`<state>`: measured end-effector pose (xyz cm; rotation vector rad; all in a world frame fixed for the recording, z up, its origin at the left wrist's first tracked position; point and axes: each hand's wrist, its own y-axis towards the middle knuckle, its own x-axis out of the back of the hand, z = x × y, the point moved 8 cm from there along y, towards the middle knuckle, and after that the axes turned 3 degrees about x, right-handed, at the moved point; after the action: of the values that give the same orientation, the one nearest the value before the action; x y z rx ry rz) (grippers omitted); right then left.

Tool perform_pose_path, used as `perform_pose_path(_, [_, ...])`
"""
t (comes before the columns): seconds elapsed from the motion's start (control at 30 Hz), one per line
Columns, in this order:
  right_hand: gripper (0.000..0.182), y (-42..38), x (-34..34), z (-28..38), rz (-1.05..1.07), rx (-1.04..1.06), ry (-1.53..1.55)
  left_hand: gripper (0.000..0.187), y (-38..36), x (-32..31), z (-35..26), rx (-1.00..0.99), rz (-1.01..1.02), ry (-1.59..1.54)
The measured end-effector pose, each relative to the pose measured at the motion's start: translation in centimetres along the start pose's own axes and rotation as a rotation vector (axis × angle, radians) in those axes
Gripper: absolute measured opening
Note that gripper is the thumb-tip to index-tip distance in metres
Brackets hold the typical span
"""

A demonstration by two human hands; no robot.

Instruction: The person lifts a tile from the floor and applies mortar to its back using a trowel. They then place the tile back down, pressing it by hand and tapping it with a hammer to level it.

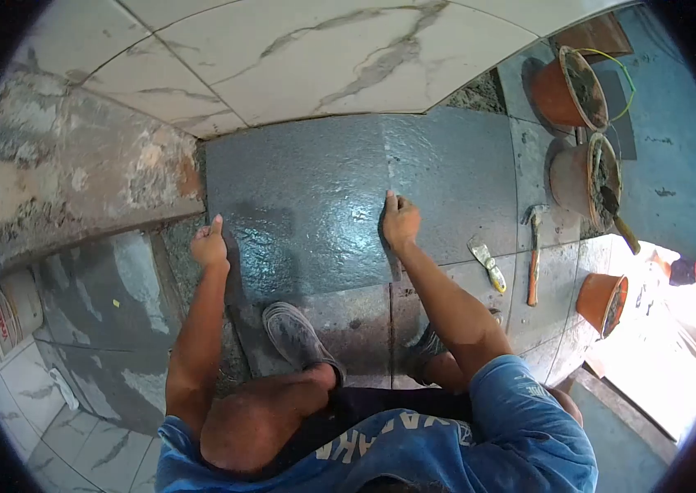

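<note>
Your shirt (pixel 413 456) is nearest, below your shoe (pixel 297 335). Your left hand (pixel 210 245) and right hand (pixel 401 220) have curled fingers at opposite edges of the dark tile (pixel 307 189); I cannot tell whether they clamp it. It lies beside another tile (pixel 463 181), with the scraper (pixel 487 264) and hammer (pixel 534 256) to the right.

Dark slab tile (pixel 307 197): stone-like, finely rough texture, glossy wet-looking sheen. Wall tiles (pixel 315 53) above slab tile: smooth, glossy, marble-look veining. Ledge (pixel 93 164) left of slab tile: rough, matt, mortar-smeared. Right of slab tile: hammer (pixel 534 255), dull metal head, wooden-looking handle; putty knife (pixel 488 264), smeared metal blade; orange buckets (pixel 551 89), plastic, mortar-crusted. Below slab tile: T-shirt (pixel 520 427), matt blue cloth.
</note>
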<state>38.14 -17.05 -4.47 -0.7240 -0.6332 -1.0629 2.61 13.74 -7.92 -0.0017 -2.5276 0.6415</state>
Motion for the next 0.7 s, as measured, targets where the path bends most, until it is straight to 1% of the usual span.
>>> perform_pose_path(0.07, [0.046,-0.1,-0.3,0.2,0.007,-0.025,0.037,0.032,0.1,0.0,0.0,0.03,-0.007,0.03])
perform_pose_path(0.1, [0.046,-0.2,-0.1,0.5,-0.028,0.009,0.04,0.033,0.0,0.4,-0.2,0.066,-0.027,0.06])
perform_pose_path(0.2, [0.046,0.0,-0.3,0.8,-0.026,0.006,0.021,0.032,-0.9,0.3,-1.5,0.028,-0.039,0.044])
perform_pose_path(0.33, [0.046,0.1,-0.2,0.8,-0.001,-0.042,0.032,0.033,0.2,-0.2,-0.7,0.016,-0.05,0.047])
perform_pose_path(0.43, [0.045,0.3,-0.7,0.4,0.027,-0.075,-0.003,0.036,0.8,0.1,-0.5,-0.019,-0.111,0.08])
perform_pose_path(0.53, [0.046,0.1,-1.0,0.3,0.008,-0.083,0.004,0.037,0.7,0.2,-1.1,-0.022,-0.1,0.143])
perform_pose_path(0.63, [0.047,0.2,-0.9,0.7,0.002,-0.024,-0.013,0.038,0.1,0.1,-2.1,-0.035,-0.118,0.189])
perform_pose_path(0.7, [0.047,0.3,-1.1,0.4,0.029,-0.057,-0.012,0.039,0.2,0.2,-2.1,-0.058,-0.161,0.363])
